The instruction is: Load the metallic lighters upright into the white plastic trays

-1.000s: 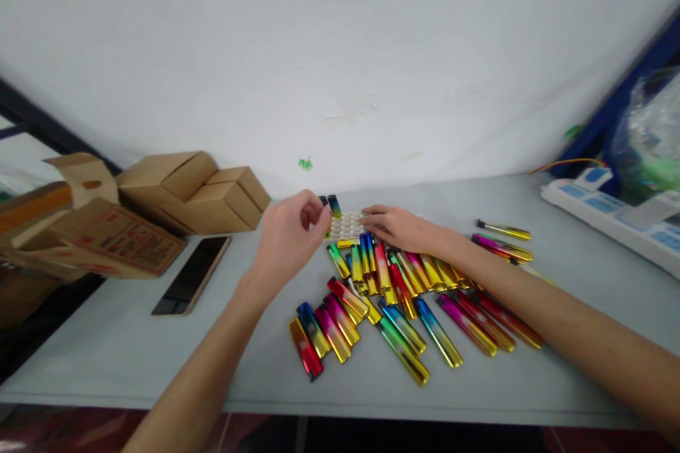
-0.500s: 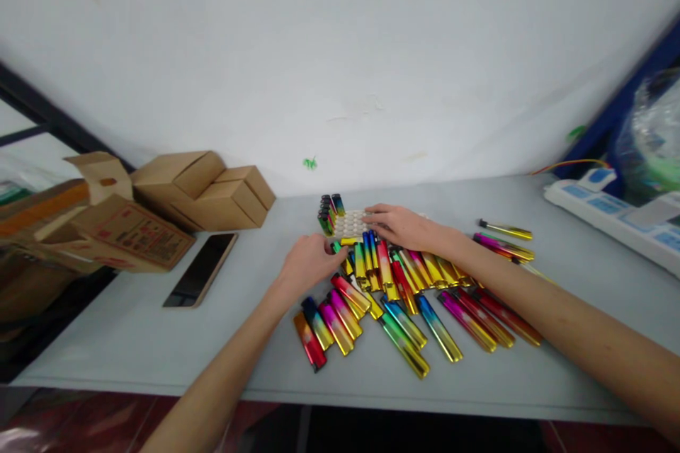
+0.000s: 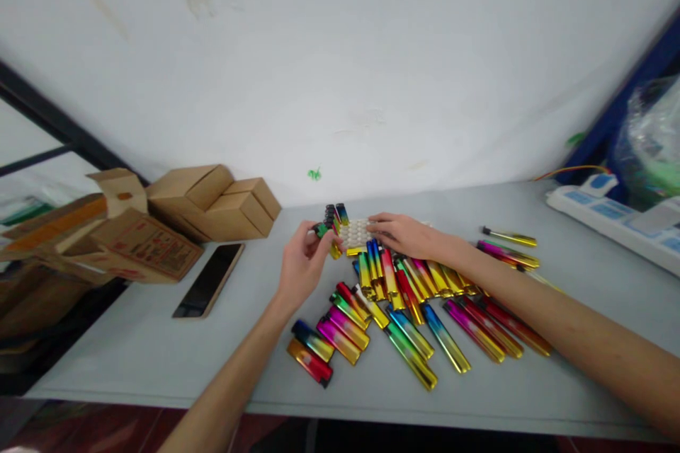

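My left hand [image 3: 302, 267] is lifted a little above the counter [image 3: 138, 340], its fingers pinched around a green-and-gold lighter [image 3: 325, 235] that I hold tilted, its dark green top uppermost, just beside the left edge of the white tray [image 3: 355, 232]. That tray is a honeycomb of small round cells and sits near the back of the counter, close to the wall [image 3: 319, 49]. A few lighters stand upright in its far left corner as a dark cluster [image 3: 336, 213], touching one another. My right hand [image 3: 399, 235] lies flat, palm down and fingers loose, resting on the right part of the tray and gripping nothing

In front of the tray a spread of loose lighters [image 3: 404, 297] lies on the counter, glossy gradients of red, yellow, blue, pink and green, many overlapping, some partly under my right forearm. A separate small group of four [image 3: 319, 347] lies near the front edge, side by side. A few more lighters [image 3: 507, 248] lie apart to the right

To the left, a dark phone [image 3: 210, 279] rests face up on the counter, just beside a stack of brown cardboard boxes [image 3: 207, 202] and a flattened printed carton [image 3: 146, 244]. At the far right stands a white and blue device [image 3: 616, 209], and behind it a clear plastic bag [image 3: 653, 134]
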A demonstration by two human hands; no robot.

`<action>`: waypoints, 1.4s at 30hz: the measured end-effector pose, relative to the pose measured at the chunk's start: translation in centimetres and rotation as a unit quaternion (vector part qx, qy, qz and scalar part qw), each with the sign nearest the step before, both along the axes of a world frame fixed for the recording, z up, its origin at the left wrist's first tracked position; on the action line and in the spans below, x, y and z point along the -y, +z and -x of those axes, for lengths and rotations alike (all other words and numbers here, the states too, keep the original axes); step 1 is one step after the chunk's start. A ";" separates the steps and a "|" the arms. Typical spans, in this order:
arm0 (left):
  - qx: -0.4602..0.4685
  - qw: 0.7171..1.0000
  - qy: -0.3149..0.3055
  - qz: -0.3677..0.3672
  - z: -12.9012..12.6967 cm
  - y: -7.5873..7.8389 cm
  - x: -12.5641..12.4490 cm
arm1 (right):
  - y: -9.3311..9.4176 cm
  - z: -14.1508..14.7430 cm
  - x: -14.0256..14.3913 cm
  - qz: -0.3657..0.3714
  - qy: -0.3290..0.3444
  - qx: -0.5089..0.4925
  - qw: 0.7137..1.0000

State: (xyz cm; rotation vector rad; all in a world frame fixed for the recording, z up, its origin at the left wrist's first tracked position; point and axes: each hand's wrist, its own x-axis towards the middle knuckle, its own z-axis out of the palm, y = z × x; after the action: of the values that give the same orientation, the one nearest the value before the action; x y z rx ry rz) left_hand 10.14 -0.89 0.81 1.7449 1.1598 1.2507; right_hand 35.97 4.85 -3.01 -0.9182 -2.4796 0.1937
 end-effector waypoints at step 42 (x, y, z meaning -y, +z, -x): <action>-0.112 0.992 0.016 -0.060 -1.4 -0.2 -0.9 | 0.4 -0.3 0.3 0.029 -0.004 0.022 0.999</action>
State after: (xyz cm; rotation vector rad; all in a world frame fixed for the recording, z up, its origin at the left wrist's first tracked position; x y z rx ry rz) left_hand 11.55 0.00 0.57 2.0042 1.2664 1.1862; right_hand 36.29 4.54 -2.63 -0.9654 -2.5216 0.2459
